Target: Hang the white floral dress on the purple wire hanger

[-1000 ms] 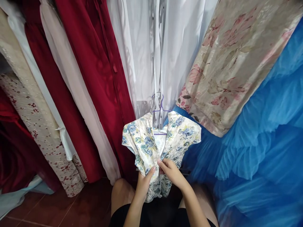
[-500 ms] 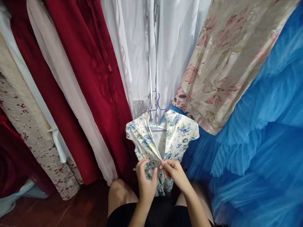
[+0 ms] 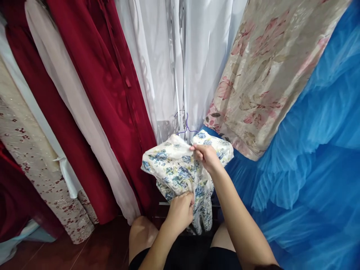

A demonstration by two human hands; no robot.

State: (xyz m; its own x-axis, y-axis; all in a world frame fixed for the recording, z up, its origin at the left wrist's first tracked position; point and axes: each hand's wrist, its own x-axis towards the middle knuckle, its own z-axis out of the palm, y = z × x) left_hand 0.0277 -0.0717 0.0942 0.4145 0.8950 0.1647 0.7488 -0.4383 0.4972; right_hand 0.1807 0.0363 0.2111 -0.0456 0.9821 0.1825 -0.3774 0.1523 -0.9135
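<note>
A white cap-sleeved dress [image 3: 180, 168] with blue flowers and green leaves hangs in front of my knees on a thin purple hanger [image 3: 187, 125]. Its front edges meet along a line running down the middle. My right hand [image 3: 207, 155] is closed in a pinch at the top of that line, by the neckline. Any zip pull between the fingertips is too small to make out. Lower down, my left hand [image 3: 181, 212] is closed on the dress's front, holding the fabric beside the same line. The dress's lower part drops between my knees.
Dark red gowns [image 3: 92, 93] and a pale pink one [image 3: 73, 86] hang on the left. White gowns [image 3: 157, 56] hang behind the hanger. On the right are a beige floral gown [image 3: 261, 86] and a ruffled blue tulle gown [image 3: 309, 157]. Reddish floor tiles [image 3: 92, 247] show below.
My right hand has moved up from mid-chest to the neckline, and the open V of the front has drawn together. The left hand has turned and closed on the fabric lower down.
</note>
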